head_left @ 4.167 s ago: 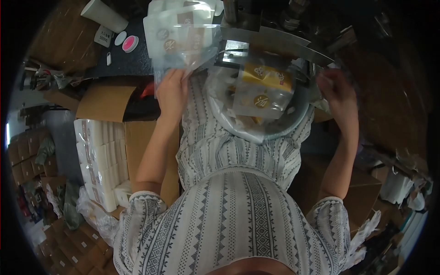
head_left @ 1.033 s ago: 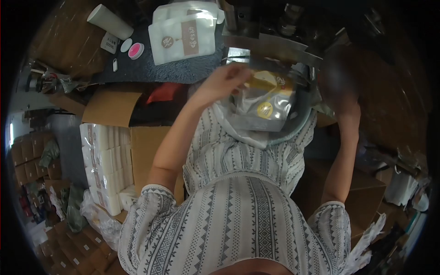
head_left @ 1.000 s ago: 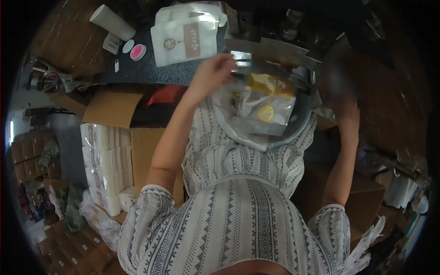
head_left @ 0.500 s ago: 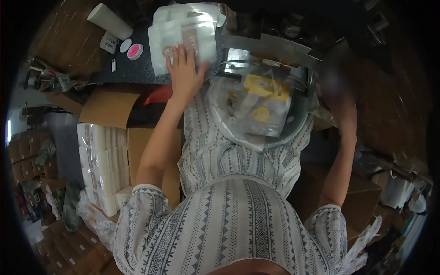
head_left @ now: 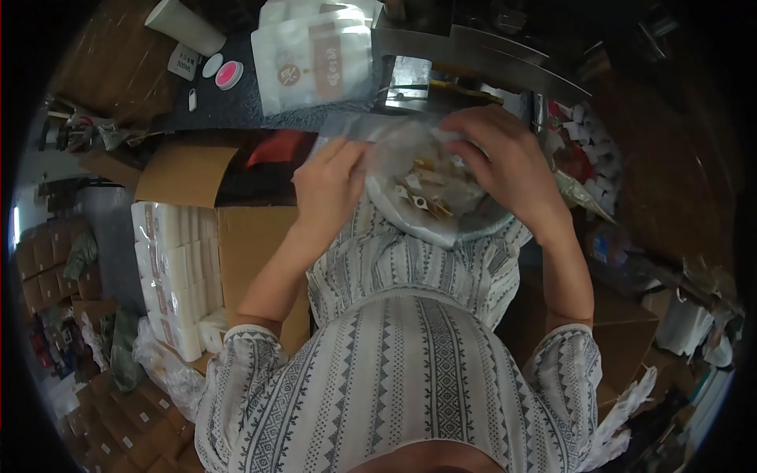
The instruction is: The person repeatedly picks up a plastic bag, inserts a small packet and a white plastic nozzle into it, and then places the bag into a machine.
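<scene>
Between my two hands, over the lined basin (head_left: 481, 230) on my lap, is a translucent plastic bag (head_left: 402, 146), blurred by motion. My left hand (head_left: 330, 175) pinches its left side. My right hand (head_left: 505, 162) is at its right side, with thumb and fingertips closed together on it. Small gold and white packets (head_left: 426, 197) lie in the basin below. Beyond my left hand, a stack of frosted pouches with brown print (head_left: 311, 67) rests on the dark mat.
An open cardboard box (head_left: 264, 268) stands left of my lap beside wrapped white packs (head_left: 169, 276). On the mat are a white cup (head_left: 185, 27) and a pink round tin (head_left: 229, 75). A metal device (head_left: 505, 59) stands ahead, with small white rolls (head_left: 603, 158) at right.
My left hand has come off the pouch stack with a bag, towards the basin. My right hand has moved in from the right. The yellow-labelled pouch over the basin is no longer visible.
</scene>
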Tool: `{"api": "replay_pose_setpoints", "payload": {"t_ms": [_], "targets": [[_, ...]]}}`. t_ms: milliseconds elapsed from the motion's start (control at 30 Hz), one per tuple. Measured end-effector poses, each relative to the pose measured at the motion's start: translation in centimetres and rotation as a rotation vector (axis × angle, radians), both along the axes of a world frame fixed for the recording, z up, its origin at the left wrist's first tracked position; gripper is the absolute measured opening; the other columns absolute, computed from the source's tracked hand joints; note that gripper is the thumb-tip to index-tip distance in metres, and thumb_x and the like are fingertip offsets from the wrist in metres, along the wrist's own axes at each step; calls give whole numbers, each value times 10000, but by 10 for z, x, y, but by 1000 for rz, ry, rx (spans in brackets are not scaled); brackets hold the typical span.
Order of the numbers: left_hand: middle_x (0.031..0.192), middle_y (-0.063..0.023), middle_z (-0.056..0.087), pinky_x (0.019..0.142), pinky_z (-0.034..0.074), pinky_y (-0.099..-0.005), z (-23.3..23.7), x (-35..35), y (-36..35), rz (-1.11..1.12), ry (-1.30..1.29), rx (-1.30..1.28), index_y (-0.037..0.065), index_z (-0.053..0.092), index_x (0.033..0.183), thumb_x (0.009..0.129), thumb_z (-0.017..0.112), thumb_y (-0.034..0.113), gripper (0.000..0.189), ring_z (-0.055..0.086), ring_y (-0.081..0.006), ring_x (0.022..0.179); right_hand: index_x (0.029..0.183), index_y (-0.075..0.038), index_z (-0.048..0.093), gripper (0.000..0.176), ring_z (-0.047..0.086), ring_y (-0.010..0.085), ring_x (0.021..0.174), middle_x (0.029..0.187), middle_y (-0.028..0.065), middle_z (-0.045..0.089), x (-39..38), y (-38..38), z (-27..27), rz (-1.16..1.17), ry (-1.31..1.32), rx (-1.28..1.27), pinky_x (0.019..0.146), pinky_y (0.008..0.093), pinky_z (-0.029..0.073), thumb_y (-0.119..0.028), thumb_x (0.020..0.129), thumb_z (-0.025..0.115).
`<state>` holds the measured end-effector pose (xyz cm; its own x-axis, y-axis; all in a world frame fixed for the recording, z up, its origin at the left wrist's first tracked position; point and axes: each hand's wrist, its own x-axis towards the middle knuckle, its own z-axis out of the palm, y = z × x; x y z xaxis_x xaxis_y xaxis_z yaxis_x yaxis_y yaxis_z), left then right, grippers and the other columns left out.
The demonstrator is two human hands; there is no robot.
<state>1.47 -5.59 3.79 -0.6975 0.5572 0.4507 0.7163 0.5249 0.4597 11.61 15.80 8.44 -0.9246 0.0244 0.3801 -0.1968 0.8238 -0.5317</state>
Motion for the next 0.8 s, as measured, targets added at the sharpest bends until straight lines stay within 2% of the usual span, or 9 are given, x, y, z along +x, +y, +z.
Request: {"api": "replay_pose_setpoints", "payload": {"t_ms": [100,233,400,500,567,633,700,733,800], "targets": [[763,-114,604,554,465,-359,-7,8,12,-264,-114,-20,59,661,872,823,632,117,81,590,-320,647,1057,-27,631,224,634,158,885,992,71,662,6,6,-5,42,-146,-199,765,302,492,-79,841,660],[692,-107,617,520,432,-308,-19,8,53,-350,-803,16,26,675,879,862,645,183,161,600,-196,596,1091,-39,630,240,637,153,931,1008,79,663,17,29,-13,-172,-231,-445,795,300,490,-77,855,641],[713,-66,637,537,442,-255,-34,-18,92,-282,-1365,261,-35,667,892,887,647,227,263,624,-113,649,1159,-36,602,310,661,174,910,974,130,676,48,56,1,-478,-353,-228,772,307,495,-107,859,633],[923,-53,660,646,496,-223,-31,-19,95,-190,-1589,357,-34,638,1066,923,612,276,342,640,-101,770,1150,-27,606,305,680,227,868,938,164,682,52,71,-11,-683,-371,56,744,323,500,-123,862,616],[958,-46,651,680,513,-250,-29,-15,89,-234,-1456,378,-53,597,1104,927,609,291,388,641,-127,773,1149,-26,608,304,680,252,855,929,170,681,51,107,-58,-625,-299,91,740,333,502,-124,862,605],[972,-126,649,753,501,-375,-48,-51,70,-115,-687,281,-27,605,1101,865,666,335,437,650,-301,845,1148,-26,610,304,681,278,842,919,176,680,44,120,-68,-567,-214,132,736,343,504,-125,862,595],[1051,-148,634,916,401,-449,-42,-95,47,155,325,183,19,610,1125,825,689,346,451,603,-323,974,1153,-22,607,310,674,268,864,956,181,674,47,114,-55,-596,-371,-69,753,341,499,-123,860,591],[1051,-148,634,916,401,-449,-50,-91,36,154,319,181,19,610,1125,825,689,346,451,603,-323,974,1153,-22,607,310,674,268,864,956,181,674,52,112,-52,-597,-377,-68,753,341,499,-123,860,591],[1039,-110,628,961,318,-477,-66,-75,15,56,364,-241,60,629,1078,811,680,269,343,564,-283,1029,1156,-27,605,299,677,227,856,1015,188,662,57,109,-42,-635,-447,-27,747,323,500,-95,865,596]]}}
